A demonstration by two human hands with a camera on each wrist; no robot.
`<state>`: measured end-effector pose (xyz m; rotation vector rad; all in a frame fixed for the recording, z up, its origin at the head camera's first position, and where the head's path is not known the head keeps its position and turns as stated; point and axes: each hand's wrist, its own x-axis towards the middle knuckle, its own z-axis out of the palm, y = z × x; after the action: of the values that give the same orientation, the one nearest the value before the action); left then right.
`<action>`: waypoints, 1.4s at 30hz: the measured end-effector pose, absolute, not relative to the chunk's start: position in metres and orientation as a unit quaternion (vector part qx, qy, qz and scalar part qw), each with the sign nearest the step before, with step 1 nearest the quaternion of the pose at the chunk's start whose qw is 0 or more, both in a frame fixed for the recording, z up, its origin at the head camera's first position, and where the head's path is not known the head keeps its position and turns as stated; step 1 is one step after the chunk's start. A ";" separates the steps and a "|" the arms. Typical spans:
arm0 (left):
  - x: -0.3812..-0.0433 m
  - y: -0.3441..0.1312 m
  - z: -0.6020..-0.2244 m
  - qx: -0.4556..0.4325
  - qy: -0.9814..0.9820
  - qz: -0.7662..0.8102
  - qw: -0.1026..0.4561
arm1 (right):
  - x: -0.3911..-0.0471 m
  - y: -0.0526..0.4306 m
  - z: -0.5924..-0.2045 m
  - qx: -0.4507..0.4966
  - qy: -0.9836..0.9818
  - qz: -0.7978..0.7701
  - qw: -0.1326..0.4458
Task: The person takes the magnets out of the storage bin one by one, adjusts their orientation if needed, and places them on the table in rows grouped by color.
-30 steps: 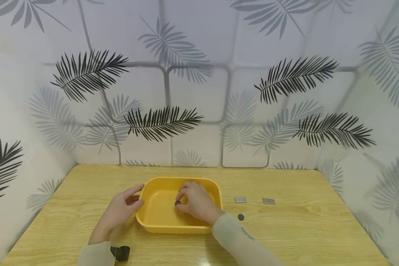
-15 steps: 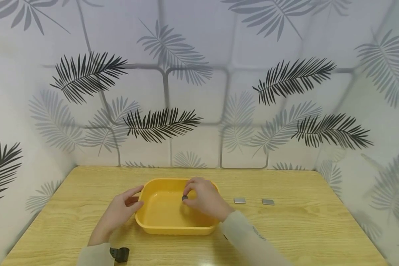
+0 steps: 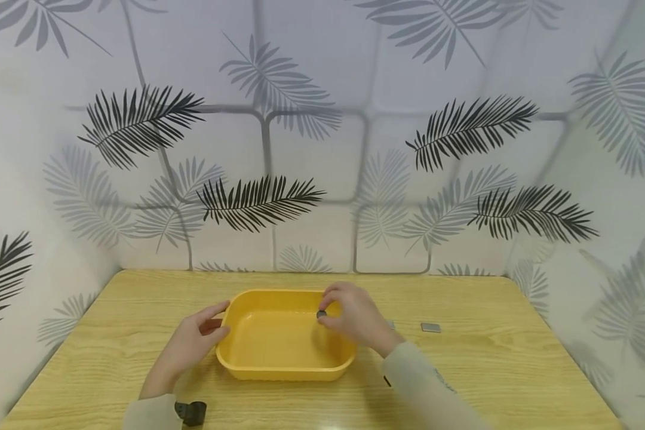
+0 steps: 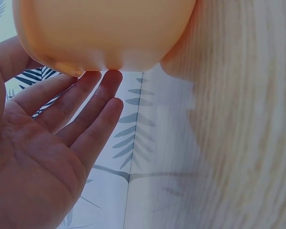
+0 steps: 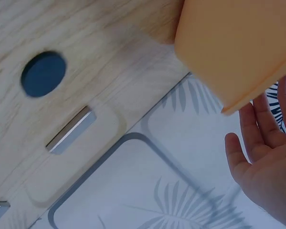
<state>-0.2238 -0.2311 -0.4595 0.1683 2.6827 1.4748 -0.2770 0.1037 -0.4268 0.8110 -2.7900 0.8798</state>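
Observation:
A yellow plastic basin (image 3: 271, 334) sits on the wooden table. My left hand (image 3: 196, 337) touches its left rim, the fairly straight fingertips against the outer wall (image 4: 104, 33) in the left wrist view. Between thumb and fingers of my right hand (image 3: 357, 316) is a small dark round disc (image 3: 321, 313), held over the basin's right side near the rim. That disc is hidden in the right wrist view. There, a second dark disc (image 5: 43, 74) lies on the table; my right arm covers it in the head view.
Right of the basin lie two small flat grey metallic rectangles: one (image 3: 430, 327) in full sight, the other (image 3: 390, 324) partly behind my right hand. A leaf-patterned backdrop (image 3: 312, 149) rises along the table's back edge.
My right hand has moved right and slightly back with the pinched disc, from the basin's middle toward its right rim. My left hand stays at the left rim.

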 end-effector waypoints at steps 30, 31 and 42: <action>-0.224 -0.231 -0.460 0.064 0.884 0.461 0.034 | -0.266 0.202 -0.432 0.180 -0.943 0.270 0.067; -0.224 -0.231 -0.460 0.063 0.884 0.462 0.035 | -0.265 0.206 -0.432 0.177 -0.944 0.270 0.065; -0.224 -0.231 -0.462 0.068 0.885 0.459 0.027 | -0.253 0.240 -0.444 0.174 -0.948 0.251 0.085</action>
<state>-0.2240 -0.2315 -0.4622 0.2089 2.7343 1.4191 -0.2529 0.2396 -0.4436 0.5204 -2.8284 0.7471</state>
